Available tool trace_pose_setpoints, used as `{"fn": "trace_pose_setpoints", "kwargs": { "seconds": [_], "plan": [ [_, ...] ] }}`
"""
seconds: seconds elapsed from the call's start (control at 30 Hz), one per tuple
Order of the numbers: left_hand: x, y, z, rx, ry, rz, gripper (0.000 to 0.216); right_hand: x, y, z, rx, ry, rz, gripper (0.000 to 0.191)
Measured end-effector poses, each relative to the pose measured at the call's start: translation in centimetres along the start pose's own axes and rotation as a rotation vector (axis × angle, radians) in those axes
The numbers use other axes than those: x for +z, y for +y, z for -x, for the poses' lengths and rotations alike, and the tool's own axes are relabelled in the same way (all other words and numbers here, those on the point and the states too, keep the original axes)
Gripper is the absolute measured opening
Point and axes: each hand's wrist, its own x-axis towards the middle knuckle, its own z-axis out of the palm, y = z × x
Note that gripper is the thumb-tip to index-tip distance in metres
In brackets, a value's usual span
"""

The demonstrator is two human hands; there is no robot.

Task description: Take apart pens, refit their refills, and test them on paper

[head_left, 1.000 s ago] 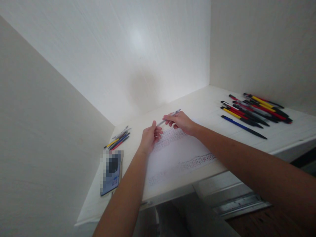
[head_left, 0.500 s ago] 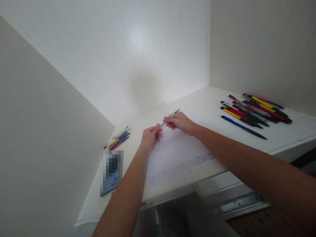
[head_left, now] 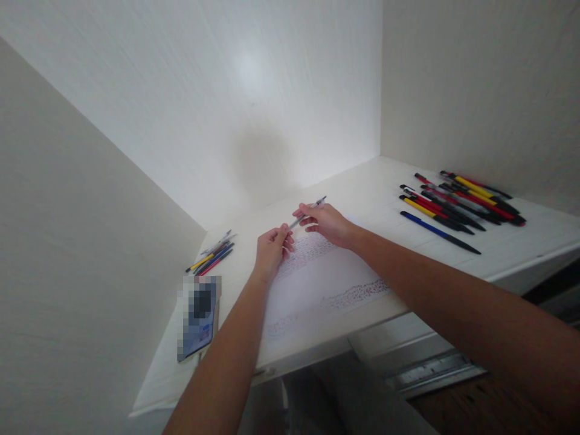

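Observation:
A slim clear pen is held slantwise over the upper part of a sheet of paper on the white desk. My left hand pinches its lower end between thumb and forefinger. Farther up, my right hand holds the pen loosely between thumb and fingers, its other fingers slightly apart. The pen's upper end sticks out past the right hand. Rows of small dark and reddish marks cover the top and lower edge of the paper; its middle is blank.
A pile of red, yellow and black pens lies at the right, with a blue pen in front. A smaller group of pens and a phone are at the left. Walls enclose the desk's back and sides.
My right hand's fingers have loosened and spread a little around the pen. My left hand keeps its pinch. The whole view has shifted slightly.

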Motion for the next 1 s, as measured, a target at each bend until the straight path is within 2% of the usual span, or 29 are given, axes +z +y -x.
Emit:
{"fn": "trace_pose_setpoints", "kwargs": {
  "seconds": [0.07,0.17,0.3,0.37,0.43,0.57,0.77,0.87,1.0],
  "plan": [
    [0.0,-0.1,-0.1,-0.024,-0.002,0.052,0.051,-0.1,-0.6,-0.1,-0.006,0.000,-0.160,0.028],
    [-0.1,0.0,-0.2,-0.061,0.027,0.129,0.054,-0.4,-1.8,-0.4,-0.086,0.089,-0.323,0.029],
    [-0.3,0.4,-0.2,-0.089,0.082,0.156,0.051,-1.5,-3.5,-0.3,-0.129,0.199,-0.218,0.047],
    [-0.4,0.5,-0.2,-0.098,0.083,0.168,0.050,-2.1,-3.9,-0.1,-0.110,0.153,-0.157,0.060],
    [-0.4,0.5,-0.2,-0.103,0.082,0.185,0.048,-2.4,-4.1,0.1,-0.105,0.048,-0.183,0.068],
    [-0.5,0.3,-0.3,-0.091,0.069,0.182,0.046,-2.4,-3.8,0.3,-0.067,-0.108,-0.296,0.069],
    [-0.9,-0.7,-0.8,-0.062,0.045,0.156,0.049,-1.7,-3.3,0.5,0.075,-0.158,-0.367,0.063],
    [-1.0,-0.9,-0.9,-0.039,0.039,0.130,0.051,-1.4,-3.2,0.8,0.133,-0.209,-0.317,0.064],
    [-0.9,-0.7,-0.8,-0.069,0.054,0.076,0.051,-1.1,-3.1,1.0,0.129,-0.222,-0.228,0.068]
  ]
}}
